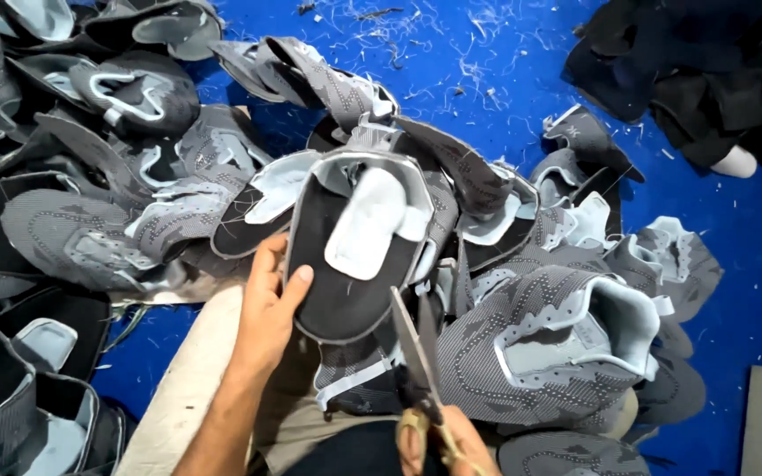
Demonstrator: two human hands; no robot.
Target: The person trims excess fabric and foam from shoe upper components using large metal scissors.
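blue floor, thread scraps upper centre | grey uppers heaped left/right, dark pile upper right | our left hand pinches upper; right hand closed on scissors

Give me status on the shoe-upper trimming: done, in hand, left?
Done: thread clippings litter the blue floor. In hand: left hand holds a grey upper inside-up; right hand holds open scissors at its lower edge. Left: cannot tell which uppers in the surrounding piles are trimmed.

Upturned grey shoe upper, scissors beside
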